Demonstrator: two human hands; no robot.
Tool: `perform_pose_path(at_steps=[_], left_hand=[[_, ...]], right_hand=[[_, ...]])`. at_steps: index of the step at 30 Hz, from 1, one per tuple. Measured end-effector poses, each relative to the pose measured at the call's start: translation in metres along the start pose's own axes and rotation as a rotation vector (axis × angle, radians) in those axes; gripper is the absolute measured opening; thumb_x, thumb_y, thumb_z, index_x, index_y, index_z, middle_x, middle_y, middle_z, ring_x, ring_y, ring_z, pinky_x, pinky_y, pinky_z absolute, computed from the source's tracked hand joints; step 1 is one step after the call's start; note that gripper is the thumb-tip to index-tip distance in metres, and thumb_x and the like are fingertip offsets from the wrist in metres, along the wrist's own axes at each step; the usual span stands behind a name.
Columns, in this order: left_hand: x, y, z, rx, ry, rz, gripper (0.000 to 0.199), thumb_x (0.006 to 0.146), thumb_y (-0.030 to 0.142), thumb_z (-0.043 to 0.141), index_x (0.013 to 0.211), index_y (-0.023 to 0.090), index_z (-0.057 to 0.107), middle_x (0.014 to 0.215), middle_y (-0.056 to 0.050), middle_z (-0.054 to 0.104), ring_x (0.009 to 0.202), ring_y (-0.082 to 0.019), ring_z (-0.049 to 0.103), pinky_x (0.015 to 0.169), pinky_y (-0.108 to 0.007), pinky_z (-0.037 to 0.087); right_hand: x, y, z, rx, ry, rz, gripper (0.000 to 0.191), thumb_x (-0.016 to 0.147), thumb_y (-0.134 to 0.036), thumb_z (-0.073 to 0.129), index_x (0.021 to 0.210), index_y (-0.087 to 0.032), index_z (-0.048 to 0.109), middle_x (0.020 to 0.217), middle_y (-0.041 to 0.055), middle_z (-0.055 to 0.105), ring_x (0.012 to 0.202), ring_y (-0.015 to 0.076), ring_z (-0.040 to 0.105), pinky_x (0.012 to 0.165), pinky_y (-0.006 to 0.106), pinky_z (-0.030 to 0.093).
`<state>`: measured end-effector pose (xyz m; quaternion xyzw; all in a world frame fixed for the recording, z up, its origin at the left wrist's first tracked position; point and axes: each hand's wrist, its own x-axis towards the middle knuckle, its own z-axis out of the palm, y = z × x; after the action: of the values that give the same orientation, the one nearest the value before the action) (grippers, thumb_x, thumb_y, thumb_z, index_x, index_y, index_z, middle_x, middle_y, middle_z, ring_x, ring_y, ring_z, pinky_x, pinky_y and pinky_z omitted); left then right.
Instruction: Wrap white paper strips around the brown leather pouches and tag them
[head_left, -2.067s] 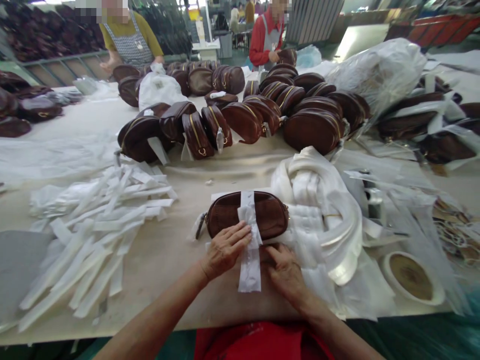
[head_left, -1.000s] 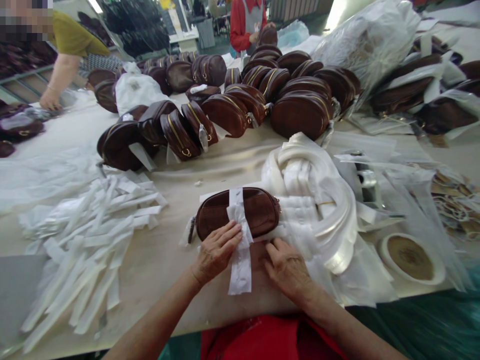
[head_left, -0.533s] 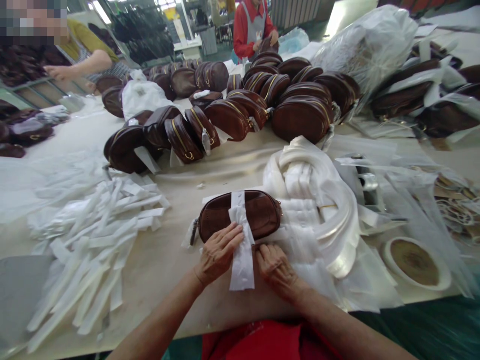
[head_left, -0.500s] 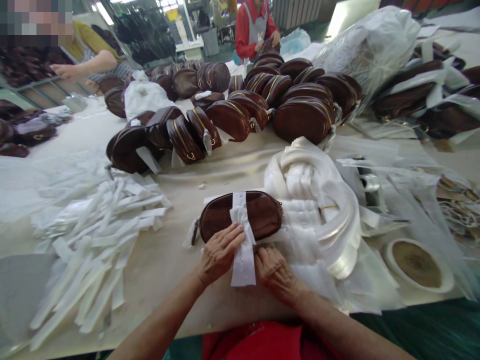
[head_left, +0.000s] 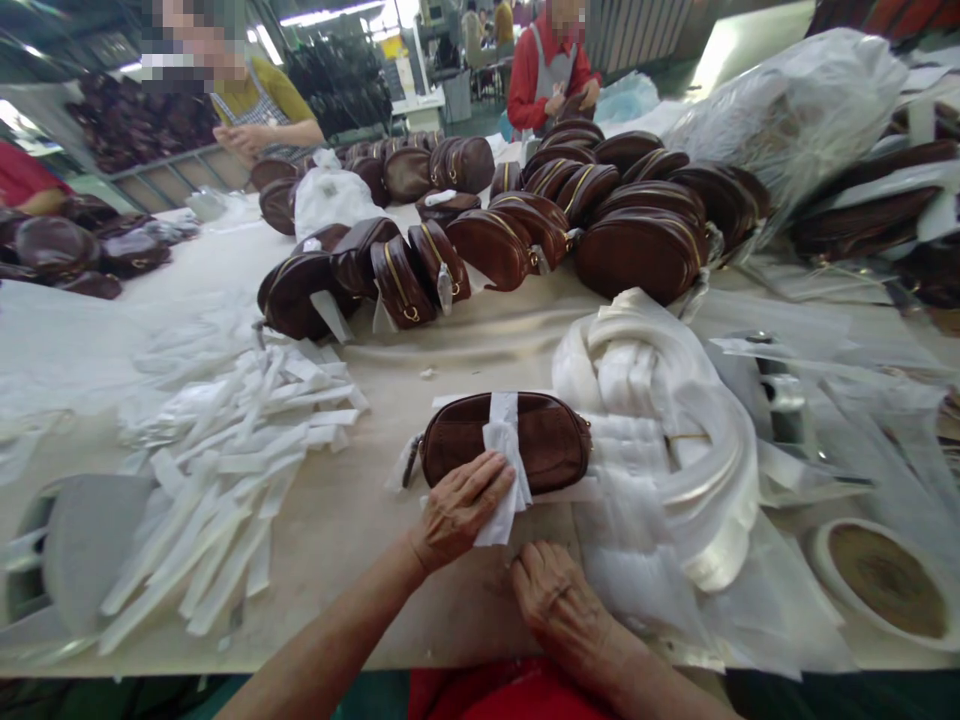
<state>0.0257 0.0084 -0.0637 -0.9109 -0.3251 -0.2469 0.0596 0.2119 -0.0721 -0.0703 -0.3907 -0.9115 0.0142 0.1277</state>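
In front of me lies a dark brown zip pouch (head_left: 553,445) with a white strip (head_left: 504,407) across its middle. My left hand (head_left: 465,508) is at the pouch's lower edge, its fingers closed on the crumpled lower part of the strip. Below the pouch, near the front of the table, my right hand (head_left: 553,590) rests with curled fingers. It is apart from the pouch, and its fingertips are hidden, so I cannot make out whether it holds anything. A wrapped zip pull (head_left: 411,460) sticks out at the pouch's left end.
Loose white strips (head_left: 225,480) lie in a heap on the left. Bundled white sheeting (head_left: 675,440) sits close on the right, with a round tape roll (head_left: 885,580) beyond it. Brown pouches (head_left: 637,240) stand in rows behind. Two co-workers (head_left: 551,75) (head_left: 274,105) handle things across the table.
My right hand has drawn back from the pouch's lower edge toward me. The strip's lower end has shifted and looks shorter under my left hand. The whole view has swung left.
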Motion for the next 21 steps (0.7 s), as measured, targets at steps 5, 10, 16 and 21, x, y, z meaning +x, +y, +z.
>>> perform_pose_path(at_steps=[5,10,16,21], left_hand=[[-0.003,0.002,0.005,0.066,0.023,0.022,0.041,0.089,0.008,0.044,0.13,0.011,0.045,0.117,-0.014,0.055,0.124,-0.024,0.046,0.102,-0.038,0.046],[-0.003,0.001,0.006,0.084,0.033,0.076,0.036,0.089,0.008,0.043,0.125,0.01,0.049,0.116,-0.012,0.056,0.12,-0.024,0.047,0.102,-0.039,0.044],[-0.003,0.001,0.002,0.091,0.017,0.089,0.034,0.092,0.012,0.041,0.124,0.015,0.05,0.121,-0.01,0.055,0.122,-0.023,0.047,0.1,-0.037,0.045],[-0.005,0.003,0.003,0.134,-0.003,0.087,0.035,0.092,0.014,0.041,0.126,0.017,0.049,0.123,-0.01,0.054,0.121,-0.023,0.048,0.098,-0.037,0.046]], right_hand=[[-0.007,-0.007,0.004,0.02,-0.042,-0.007,0.023,0.067,0.0,0.048,0.08,-0.018,0.051,0.072,0.0055,0.054,0.066,0.0225,0.05,0.066,0.035,0.037],[-0.009,-0.005,0.007,0.101,-0.047,-0.074,0.026,0.062,0.002,0.047,0.076,-0.02,0.049,0.071,0.0047,0.055,0.063,0.0214,0.051,0.062,0.033,0.037],[-0.009,0.002,0.004,0.29,-0.06,-0.036,0.025,0.065,0.003,0.048,0.075,-0.02,0.051,0.073,0.0037,0.059,0.066,0.018,0.054,0.061,0.027,0.039],[0.01,0.043,-0.022,0.46,0.168,0.101,0.016,0.089,-0.012,0.042,0.088,-0.018,0.057,0.079,0.0049,0.062,0.074,0.0154,0.057,0.067,0.026,0.044]])
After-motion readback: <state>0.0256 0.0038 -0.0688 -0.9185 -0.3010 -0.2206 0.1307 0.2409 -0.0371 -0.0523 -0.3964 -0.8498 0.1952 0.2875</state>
